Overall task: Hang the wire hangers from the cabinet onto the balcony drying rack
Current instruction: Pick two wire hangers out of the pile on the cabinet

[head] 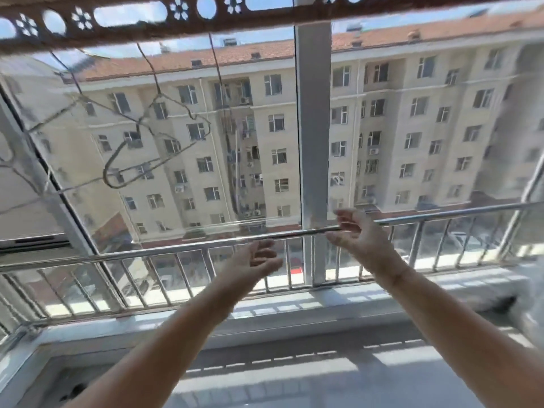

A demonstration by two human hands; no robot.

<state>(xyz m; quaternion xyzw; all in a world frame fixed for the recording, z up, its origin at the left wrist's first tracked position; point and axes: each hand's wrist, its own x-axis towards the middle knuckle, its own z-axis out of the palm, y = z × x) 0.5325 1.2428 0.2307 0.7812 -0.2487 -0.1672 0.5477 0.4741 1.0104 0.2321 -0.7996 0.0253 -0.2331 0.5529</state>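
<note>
Head view: person stands at the balcony window, both bare forearms stretched forward.

Left hand [256, 260]: fingers loosely spread, palm turned inward, holds nothing. It sits in front of the steel railing [176, 249], just below its top bar.

Right hand [360, 238]: fingers relaxed and slightly parted, palm facing the left hand, holds nothing. Its fingertips overlap the top bar of the railing; whether they touch it, cannot tell. The hands are near each other but apart.

Wire hangers [155, 79]: hooked on the drying rack [132, 29], a brown bar with round and flower-shaped cut-outs running across the top of view. They hang at upper left, well above and left of both hands. At least two bodies are discernible, tilted and overlapping; outlines are blurred. One further thin wire [218, 75] drops straight from the bar to their right; whether it is a hanger seen edge-on, cannot tell.

Behind the glass: beige apartment block [412, 119]. White window post [313, 128] stands centre.
</note>
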